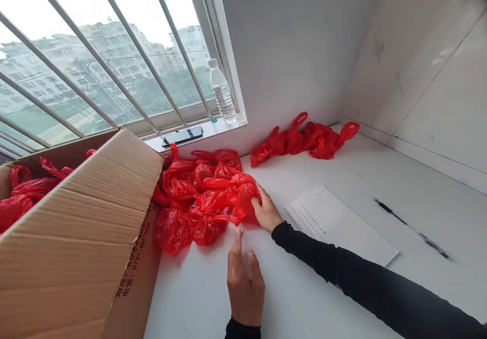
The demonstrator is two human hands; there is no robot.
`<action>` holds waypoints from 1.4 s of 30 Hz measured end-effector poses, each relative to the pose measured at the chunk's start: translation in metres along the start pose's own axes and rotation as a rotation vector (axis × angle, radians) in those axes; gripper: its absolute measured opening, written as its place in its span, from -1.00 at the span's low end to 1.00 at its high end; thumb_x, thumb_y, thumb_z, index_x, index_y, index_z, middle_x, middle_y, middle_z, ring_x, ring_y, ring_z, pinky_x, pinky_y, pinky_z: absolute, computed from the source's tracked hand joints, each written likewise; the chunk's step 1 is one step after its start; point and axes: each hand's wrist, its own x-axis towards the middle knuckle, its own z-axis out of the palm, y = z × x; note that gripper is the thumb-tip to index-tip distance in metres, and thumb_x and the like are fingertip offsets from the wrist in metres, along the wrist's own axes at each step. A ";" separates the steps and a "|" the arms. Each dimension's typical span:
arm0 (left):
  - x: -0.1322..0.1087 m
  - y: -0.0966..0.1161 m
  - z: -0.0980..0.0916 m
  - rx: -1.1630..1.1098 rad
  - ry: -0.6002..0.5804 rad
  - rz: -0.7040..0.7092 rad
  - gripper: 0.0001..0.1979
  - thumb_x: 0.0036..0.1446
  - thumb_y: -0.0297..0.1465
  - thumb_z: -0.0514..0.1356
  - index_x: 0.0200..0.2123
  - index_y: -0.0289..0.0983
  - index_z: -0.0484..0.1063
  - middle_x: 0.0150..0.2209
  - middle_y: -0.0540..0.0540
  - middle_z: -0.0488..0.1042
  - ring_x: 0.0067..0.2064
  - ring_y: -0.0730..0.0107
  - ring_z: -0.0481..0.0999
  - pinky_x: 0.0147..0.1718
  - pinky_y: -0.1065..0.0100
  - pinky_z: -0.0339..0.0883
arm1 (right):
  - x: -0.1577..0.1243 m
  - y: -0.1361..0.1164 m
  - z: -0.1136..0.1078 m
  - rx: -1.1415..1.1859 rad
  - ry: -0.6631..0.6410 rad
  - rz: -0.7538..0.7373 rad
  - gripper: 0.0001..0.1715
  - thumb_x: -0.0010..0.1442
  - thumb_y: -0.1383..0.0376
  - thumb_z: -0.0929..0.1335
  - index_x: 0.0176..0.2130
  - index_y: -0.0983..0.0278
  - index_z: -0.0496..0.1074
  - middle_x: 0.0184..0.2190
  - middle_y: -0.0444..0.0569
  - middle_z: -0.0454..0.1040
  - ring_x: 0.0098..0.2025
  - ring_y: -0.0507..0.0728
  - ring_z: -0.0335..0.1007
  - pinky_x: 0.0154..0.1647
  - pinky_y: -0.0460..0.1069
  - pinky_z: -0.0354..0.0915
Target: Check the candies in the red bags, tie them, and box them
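Note:
A heap of knotted red plastic bags (198, 197) lies on the white counter beside a cardboard box. My right hand (266, 211) presses against the rightmost bag of the heap (241, 194), fingers closed on its edge. My left hand (245, 283) hovers just below the heap with the index finger stretched out towards the bags and the other fingers curled, holding nothing.
A large open cardboard box (87, 237) at the left holds more red bags (23, 192). A second cluster of red bags (304, 138) lies at the back by the wall. A printed sheet (342, 225) and a pen (409, 226) lie at the right. A phone (182, 136) and a water bottle (221, 91) stand on the window sill.

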 end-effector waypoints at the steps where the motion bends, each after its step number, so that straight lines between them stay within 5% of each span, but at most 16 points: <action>1: -0.003 -0.004 0.002 0.018 0.002 0.044 -0.45 0.37 -0.45 0.07 0.39 -0.11 0.13 0.30 -0.23 0.33 0.32 0.10 0.32 0.26 0.01 0.23 | 0.005 -0.001 0.005 -0.020 0.004 -0.011 -0.24 0.33 0.22 0.19 0.42 0.44 0.06 0.41 0.21 0.14 0.45 0.23 0.03 0.46 0.12 -0.02; 6: -0.002 -0.014 0.008 0.145 0.052 0.249 -0.42 0.33 -0.56 0.09 0.37 -0.14 0.19 0.24 -0.19 0.38 0.26 0.21 0.37 0.22 0.20 0.28 | 0.003 -0.008 0.022 -0.172 0.015 -0.067 -0.16 0.28 0.27 0.25 0.44 0.47 0.00 0.41 0.27 0.12 0.46 0.29 -0.04 0.45 0.19 0.00; 13: 0.003 -0.017 0.007 0.148 0.117 0.191 -0.59 0.33 -0.53 0.11 0.21 -0.23 0.37 0.10 -0.20 0.44 0.13 0.22 0.46 0.14 0.22 0.35 | -0.017 -0.004 0.018 -0.542 -0.051 -0.230 -0.23 0.30 0.26 0.30 0.43 0.10 0.11 0.45 0.17 -0.02 0.40 0.45 -0.01 0.39 0.35 -0.01; 20: 0.004 -0.021 0.005 0.124 0.109 0.094 -0.63 0.33 -0.49 0.10 0.17 -0.20 0.37 0.07 -0.19 0.44 0.10 0.20 0.48 0.10 0.19 0.38 | -0.004 0.012 0.047 -0.632 -0.160 -0.246 -0.29 0.37 0.24 0.24 0.42 0.38 0.13 0.45 0.33 -0.04 0.48 0.50 -0.23 0.43 0.35 -0.09; 25: 0.004 -0.023 0.009 0.087 0.198 0.048 -0.66 0.33 -0.42 0.11 0.14 -0.18 0.43 0.05 -0.18 0.47 0.08 0.15 0.50 0.08 0.16 0.40 | 0.000 -0.016 0.041 -0.652 -0.025 -0.223 -0.12 0.28 0.22 0.31 0.45 0.46 0.01 0.42 0.35 0.04 0.43 0.41 -0.04 0.42 0.26 0.01; 28: 0.003 -0.024 0.011 0.072 0.230 0.035 -0.67 0.34 -0.41 0.11 0.12 -0.17 0.45 0.03 -0.18 0.48 0.05 0.14 0.51 0.08 0.13 0.40 | 0.006 -0.027 0.030 -0.692 0.084 -0.420 -0.12 0.30 0.17 0.30 0.47 0.23 -0.03 0.47 0.17 -0.06 0.45 0.35 -0.10 0.44 0.29 -0.08; 32: 0.002 -0.025 0.012 0.070 0.223 0.013 -0.68 0.35 -0.42 0.10 0.12 -0.16 0.44 0.03 -0.18 0.47 0.04 0.17 0.52 0.05 0.16 0.42 | 0.025 -0.005 0.037 -0.786 -0.121 -0.607 -0.34 0.41 0.14 0.22 0.43 0.10 0.12 0.48 0.11 -0.06 0.50 0.38 -0.25 0.43 0.36 -0.15; 38: 0.000 -0.028 0.015 0.067 0.238 -0.019 -0.71 0.35 -0.39 0.10 0.07 -0.15 0.50 0.02 -0.17 0.50 0.01 0.17 0.55 -0.02 0.20 0.47 | 0.037 0.014 0.065 -0.790 -0.109 -0.540 -0.36 0.42 0.14 0.22 0.41 0.19 0.17 0.39 0.20 0.17 0.43 0.39 0.02 0.36 0.34 0.06; 42: 0.000 -0.029 0.018 0.027 0.245 -0.035 -0.72 0.35 -0.39 0.09 0.03 -0.16 0.52 -0.02 -0.18 0.51 -0.04 0.18 0.56 -0.05 0.22 0.48 | 0.059 -0.007 0.043 -0.788 0.052 -0.510 -0.49 0.46 0.11 0.17 0.27 0.18 0.35 0.24 0.08 0.36 0.26 0.19 0.25 0.28 0.09 0.21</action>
